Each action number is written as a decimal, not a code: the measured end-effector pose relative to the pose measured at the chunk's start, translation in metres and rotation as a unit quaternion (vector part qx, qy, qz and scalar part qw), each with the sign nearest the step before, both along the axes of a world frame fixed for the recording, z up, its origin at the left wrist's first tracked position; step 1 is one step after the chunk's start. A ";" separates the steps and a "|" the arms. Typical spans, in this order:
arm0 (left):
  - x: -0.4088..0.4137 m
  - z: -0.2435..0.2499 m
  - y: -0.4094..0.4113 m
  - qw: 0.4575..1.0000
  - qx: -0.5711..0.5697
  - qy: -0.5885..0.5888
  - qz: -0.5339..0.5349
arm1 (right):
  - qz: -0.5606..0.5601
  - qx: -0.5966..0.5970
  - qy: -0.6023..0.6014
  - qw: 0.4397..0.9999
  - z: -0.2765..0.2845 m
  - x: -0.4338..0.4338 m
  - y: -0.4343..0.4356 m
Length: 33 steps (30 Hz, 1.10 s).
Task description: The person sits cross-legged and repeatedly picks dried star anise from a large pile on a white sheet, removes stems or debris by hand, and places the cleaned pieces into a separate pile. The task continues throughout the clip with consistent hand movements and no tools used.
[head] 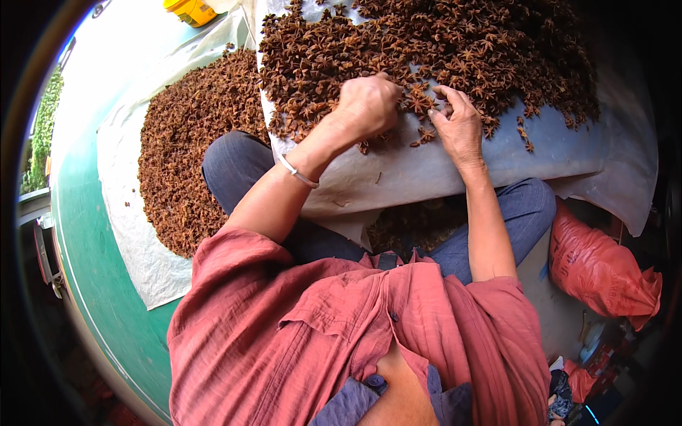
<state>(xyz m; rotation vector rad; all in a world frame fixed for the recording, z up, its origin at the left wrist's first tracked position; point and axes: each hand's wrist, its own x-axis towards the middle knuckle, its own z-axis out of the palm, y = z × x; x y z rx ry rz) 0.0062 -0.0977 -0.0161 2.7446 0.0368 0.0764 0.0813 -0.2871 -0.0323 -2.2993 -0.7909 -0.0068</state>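
Observation:
Brown dried star anise [319, 64] lies in a wide, loose heap on a pale plastic sheet [405, 175]. My left hand [370, 104], with a light-coloured bangle [297, 171] on the forearm, is curled at the heap's near edge. Its fingertips are hidden, so what it may hold cannot be told. Just to the right, my right hand [459, 125] has thumb and forefinger apart beside a whole star anise [418, 101], with nothing clearly between them. A small cluster of star anise [425, 135] rests on the sheet between the hands.
Another large pile of star anise [186, 160] covers a white sheet [120, 213] on the green surface [90, 255] to the left. A yellow bucket [191, 11] stands at the upper left. On the right is a filled red plastic bag [597, 266]. More dark pieces lie beneath the raised sheet.

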 end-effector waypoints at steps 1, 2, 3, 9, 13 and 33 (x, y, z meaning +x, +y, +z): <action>0.001 0.003 0.007 0.999 -0.033 0.011 0.004 | 0.004 0.008 0.001 1.000 0.001 0.003 0.000; -0.002 0.006 0.015 0.995 -0.099 -0.025 0.020 | -0.006 0.006 0.003 1.000 0.002 0.005 -0.001; 0.000 0.008 0.023 0.984 -0.172 -0.002 0.050 | -0.014 0.005 0.005 1.000 0.003 0.008 0.000; -0.010 0.028 0.051 0.956 -0.253 -0.049 0.142 | 0.028 -0.005 -0.015 0.999 0.013 0.017 0.024; -0.021 0.041 0.048 0.815 -0.570 0.108 -0.015 | 0.084 -0.147 -0.067 0.983 0.013 0.023 0.050; 0.004 0.021 0.038 0.694 -0.710 -0.001 0.119 | 0.133 0.280 0.170 0.936 0.030 0.023 0.076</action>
